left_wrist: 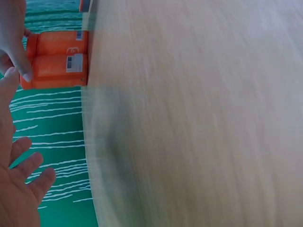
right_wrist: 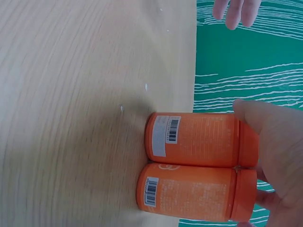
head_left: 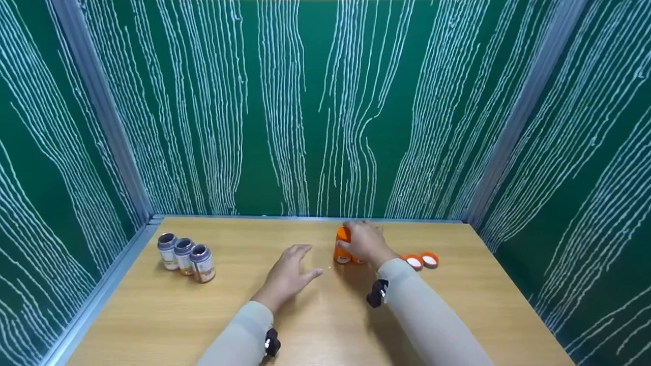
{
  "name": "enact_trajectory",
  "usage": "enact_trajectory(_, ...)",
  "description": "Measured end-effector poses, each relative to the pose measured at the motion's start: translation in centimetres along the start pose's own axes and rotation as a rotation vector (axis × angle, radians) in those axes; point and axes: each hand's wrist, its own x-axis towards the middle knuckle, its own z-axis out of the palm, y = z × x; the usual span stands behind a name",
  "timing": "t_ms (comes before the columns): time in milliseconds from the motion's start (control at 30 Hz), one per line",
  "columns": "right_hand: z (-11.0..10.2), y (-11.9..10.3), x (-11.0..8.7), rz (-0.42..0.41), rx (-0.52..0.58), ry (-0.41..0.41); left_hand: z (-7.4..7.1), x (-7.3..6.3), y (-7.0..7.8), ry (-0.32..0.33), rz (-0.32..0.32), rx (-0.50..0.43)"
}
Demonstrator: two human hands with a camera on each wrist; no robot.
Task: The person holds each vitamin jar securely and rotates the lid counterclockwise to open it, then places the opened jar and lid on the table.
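Observation:
Two orange bottles (right_wrist: 194, 139) with orange lids stand upright on the table, side by side and touching. My right hand (head_left: 364, 241) reaches over them from above and grips them around the lids, its thumb against one lid. In the head view it covers most of the second bottle. My left hand (head_left: 288, 274) is held above the table to the left of the bottles, fingers spread and touching nothing; it also shows in the left wrist view, below the bottles (left_wrist: 54, 71).
Three small bottles (head_left: 202, 264) with dark open mouths stand in a close diagonal row at the table's left. Right of my right hand, orange caps (head_left: 430, 260) lie with white insides up, one partly hidden by the sleeve. Green, white-streaked walls (head_left: 320, 112) enclose the table (head_left: 325, 325).

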Motion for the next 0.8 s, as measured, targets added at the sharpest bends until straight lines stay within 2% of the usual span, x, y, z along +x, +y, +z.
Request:
enact_trajectory(200,0.2,0.2,0.3,-0.043,-0.020,0.020,0.6,0.1,-0.1,-0.002,0.027,0.010)
enact_trajectory(500,0.6,-0.2,0.2,-0.048,-0.001,0.043,0.7,-0.1,-0.2,-0.016,0.001,-0.022)
enact_trajectory(800,-0.2,-2.2,-1.0,-0.044,0.107,0.078,0.5,0.1,0.7,0.024,-0.003,-0.035)
